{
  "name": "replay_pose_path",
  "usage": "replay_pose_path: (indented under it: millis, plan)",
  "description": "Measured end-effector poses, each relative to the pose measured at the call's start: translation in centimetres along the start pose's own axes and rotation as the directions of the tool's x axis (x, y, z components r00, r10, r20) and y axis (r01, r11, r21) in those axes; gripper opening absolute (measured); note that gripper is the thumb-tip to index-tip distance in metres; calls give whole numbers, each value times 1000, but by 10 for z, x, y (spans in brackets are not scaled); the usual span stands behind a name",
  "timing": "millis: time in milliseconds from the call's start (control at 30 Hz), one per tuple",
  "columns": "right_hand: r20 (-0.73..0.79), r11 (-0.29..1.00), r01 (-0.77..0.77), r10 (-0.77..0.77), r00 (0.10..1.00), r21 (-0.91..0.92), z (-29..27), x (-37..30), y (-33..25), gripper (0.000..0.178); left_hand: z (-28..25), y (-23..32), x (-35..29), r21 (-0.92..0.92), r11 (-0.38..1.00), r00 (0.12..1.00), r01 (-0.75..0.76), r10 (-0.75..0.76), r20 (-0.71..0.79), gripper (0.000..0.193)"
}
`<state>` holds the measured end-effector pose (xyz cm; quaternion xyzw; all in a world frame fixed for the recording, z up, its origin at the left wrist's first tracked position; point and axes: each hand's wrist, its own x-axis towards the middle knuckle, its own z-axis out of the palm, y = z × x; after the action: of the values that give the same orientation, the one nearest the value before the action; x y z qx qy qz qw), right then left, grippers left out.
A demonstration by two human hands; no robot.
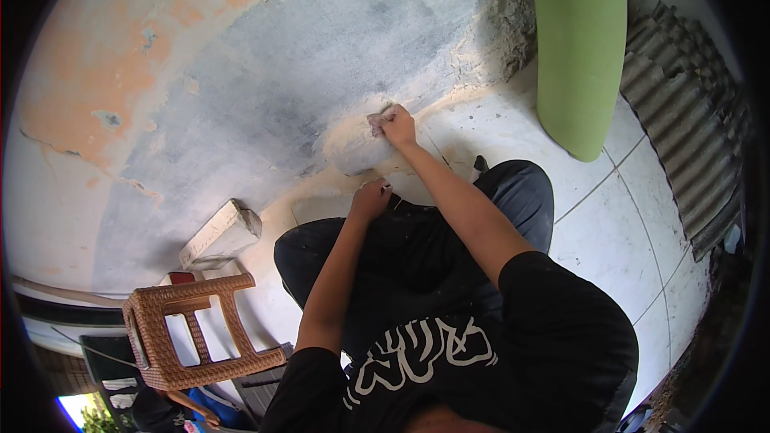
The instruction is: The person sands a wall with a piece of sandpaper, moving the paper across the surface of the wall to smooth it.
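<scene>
My right hand [399, 128] is closed on a small brownish-pink piece of sandpaper [375, 123], pressed against the low part of the wall [265, 88]. Around it the grey wall surface has a pale, dusty patch [346, 144]. Lower and to the left, my left hand [370, 200] is held near my lap with its fingers curled. A small light spot shows at its fingertips; whether it is a held thing cannot be made out. My legs are folded on the white tiled floor, close to the wall's foot.
A white block [222, 234] leans by the wall at left, near a brown woven-pattern plastic stool [188, 337] lying tipped over. A long green panel [581, 56] stands at right, beside grey corrugated sheets [682, 112]. Another person's arm [192, 407] shows at lower left.
</scene>
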<state>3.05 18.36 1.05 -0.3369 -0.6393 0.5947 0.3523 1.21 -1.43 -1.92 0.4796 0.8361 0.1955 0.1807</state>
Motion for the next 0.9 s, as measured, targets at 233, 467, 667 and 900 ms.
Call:
replay_pose_path:
  millis: [233,467,667,900]
  plan:
    - [-179,980,-138,163,970,143,-26,40,47,20,-4,-10,30,-140,987,997,-77,73,-28,32]
    - [-72,997,36,-31,997,73,3,37,56,22,-15,-12,26,-180,983,996,-25,40,79,38]
    - [-200,978,-187,203,959,95,-32,27,56,26,-28,-22,30,-147,989,984,29,-2,179,46]
    - [94,970,-69,48,994,234,14,18,32,20,-54,-37,17,-164,975,977,151,-121,178,51]
